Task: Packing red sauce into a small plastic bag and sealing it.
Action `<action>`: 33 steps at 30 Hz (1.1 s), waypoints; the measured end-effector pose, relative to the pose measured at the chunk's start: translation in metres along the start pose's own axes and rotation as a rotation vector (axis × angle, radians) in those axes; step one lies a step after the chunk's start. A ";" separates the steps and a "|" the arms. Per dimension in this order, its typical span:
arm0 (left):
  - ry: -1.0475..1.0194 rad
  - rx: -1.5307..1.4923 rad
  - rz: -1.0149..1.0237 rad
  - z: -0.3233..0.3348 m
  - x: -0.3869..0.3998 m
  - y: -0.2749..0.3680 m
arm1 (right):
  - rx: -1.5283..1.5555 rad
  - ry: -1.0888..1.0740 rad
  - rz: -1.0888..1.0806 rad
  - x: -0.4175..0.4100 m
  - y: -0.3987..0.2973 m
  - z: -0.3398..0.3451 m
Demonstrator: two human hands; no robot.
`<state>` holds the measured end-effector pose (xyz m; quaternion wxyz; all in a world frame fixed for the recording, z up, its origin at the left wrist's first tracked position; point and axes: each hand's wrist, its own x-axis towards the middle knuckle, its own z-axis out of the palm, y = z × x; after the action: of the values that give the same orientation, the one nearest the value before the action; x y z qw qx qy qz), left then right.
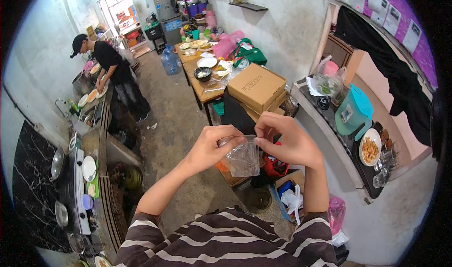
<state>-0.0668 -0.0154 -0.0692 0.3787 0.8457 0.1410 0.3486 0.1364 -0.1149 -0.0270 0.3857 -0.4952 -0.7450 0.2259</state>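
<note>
A clear plastic bag point(243, 160) hangs between my two hands, in front of my striped shirt. My left hand point(215, 145) grips the bag's upper left edge between thumb and fingers. At its upper right corner, my right hand point(287, 139) pinches the rim with thumb and forefinger. The see-through bag shows creases, and I make out nothing inside it. Just beyond my hands sits a closed cardboard box point(257, 86) with handwriting on its lid.
A wooden table point(192, 67) bears plates, a black bowl point(202, 74) and a pink bag point(226, 45). On the right ledge stand a turquoise pitcher point(355, 109) and a bowl of food point(370, 147). A person point(109, 62) works at the left counter, near a stove point(72, 192).
</note>
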 end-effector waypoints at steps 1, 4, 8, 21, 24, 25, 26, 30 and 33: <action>0.016 -0.035 -0.009 -0.002 -0.004 -0.003 | 0.060 0.015 0.023 -0.002 0.001 0.001; 0.044 -0.017 -0.065 -0.012 -0.019 -0.008 | 0.148 0.057 0.075 -0.006 0.011 0.008; 0.127 0.042 -0.120 -0.018 -0.058 -0.015 | 0.297 0.138 0.144 -0.016 0.025 0.060; 0.535 -0.064 -0.492 -0.008 -0.190 -0.055 | 0.569 0.006 0.219 -0.049 0.048 0.234; 0.611 -0.099 -0.476 -0.014 -0.203 -0.047 | 0.504 0.005 0.156 -0.033 0.039 0.245; 0.658 -0.160 -0.490 -0.014 -0.211 -0.046 | 0.477 0.008 0.152 -0.029 0.036 0.250; 0.713 -0.217 -0.499 -0.017 -0.218 -0.047 | 0.478 -0.012 0.145 -0.024 0.033 0.256; 0.821 -0.226 -0.496 -0.038 -0.253 -0.045 | 0.421 0.025 0.042 -0.002 0.015 0.286; 0.882 -0.344 -0.502 -0.061 -0.286 -0.037 | 0.439 0.018 -0.053 0.012 -0.008 0.313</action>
<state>-0.3132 -0.1015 -0.2059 0.4884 0.4847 0.4254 0.5878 -0.1207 -0.0931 -0.2050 0.4966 -0.3817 -0.6873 0.3680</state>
